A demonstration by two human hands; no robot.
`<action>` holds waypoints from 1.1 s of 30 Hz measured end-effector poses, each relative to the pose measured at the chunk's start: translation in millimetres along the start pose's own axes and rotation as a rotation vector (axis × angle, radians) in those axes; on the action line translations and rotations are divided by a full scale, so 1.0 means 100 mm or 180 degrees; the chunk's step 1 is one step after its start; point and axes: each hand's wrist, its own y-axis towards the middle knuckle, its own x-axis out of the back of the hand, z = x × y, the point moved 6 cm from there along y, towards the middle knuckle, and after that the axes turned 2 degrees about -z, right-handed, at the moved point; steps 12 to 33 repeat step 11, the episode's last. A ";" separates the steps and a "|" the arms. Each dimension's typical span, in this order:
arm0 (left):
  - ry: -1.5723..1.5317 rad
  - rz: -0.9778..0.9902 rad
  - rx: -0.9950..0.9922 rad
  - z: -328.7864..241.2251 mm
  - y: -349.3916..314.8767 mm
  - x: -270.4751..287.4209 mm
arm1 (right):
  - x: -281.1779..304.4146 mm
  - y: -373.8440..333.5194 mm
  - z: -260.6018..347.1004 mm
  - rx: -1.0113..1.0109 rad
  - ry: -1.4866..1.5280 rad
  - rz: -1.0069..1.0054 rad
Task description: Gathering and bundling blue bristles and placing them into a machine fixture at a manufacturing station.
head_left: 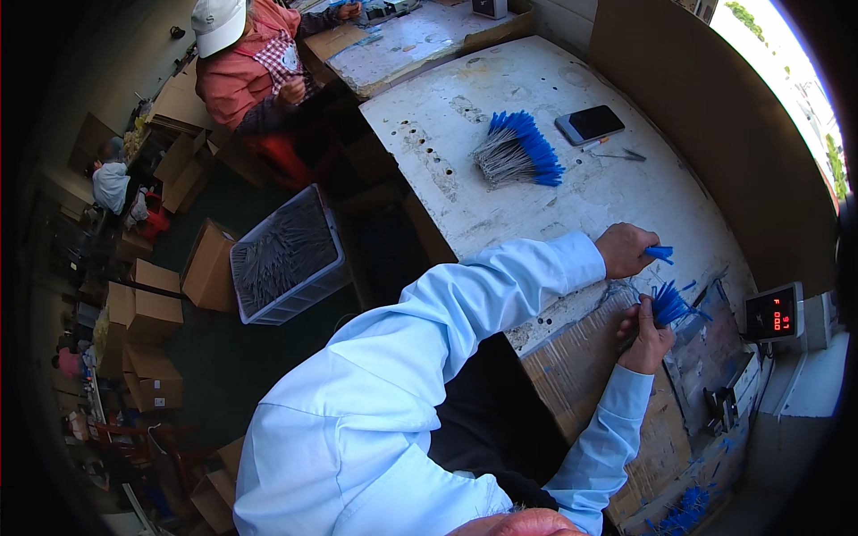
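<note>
My left hand [626, 251] is closed round a few small blue-ended pieces [659, 254], their blue ends sticking out on the right. Just below it, my right hand [646, 338] grips a fanned bunch of blue-tipped wires [668, 305]; its fingers partly hide the lower part. Both hands are over the right side of the worn white table, by a taped cardboard sheet [572, 357]. Farther back on the table lies a thick bundle of thin grey wires with blue tips [520, 152], touched by neither hand.
A smartphone [590, 124] and tweezers [623, 155] lie near the bundle. A display box with red digits [774, 314] stands at right, above a small metal fixture [718, 410]. Loose blue pieces [686, 509] lie below. A grey crate of wires [335, 272] stands left; a co-worker [255, 80] sits beyond.
</note>
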 end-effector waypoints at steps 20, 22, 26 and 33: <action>0.0006 -0.0022 0.0003 0.03 -0.02 0.02 | -0.02 0.01 -0.02 0.0017 -0.0011 0.0078; 0.0006 -0.0022 0.0003 0.03 -0.02 0.02 | -0.02 0.01 -0.02 0.0017 -0.0011 0.0078; 0.0006 -0.0022 0.0003 0.03 -0.02 0.02 | -0.02 0.01 -0.02 0.0017 -0.0011 0.0078; 0.0006 -0.0022 0.0003 0.03 -0.02 0.02 | -0.02 0.01 -0.02 0.0017 -0.0011 0.0078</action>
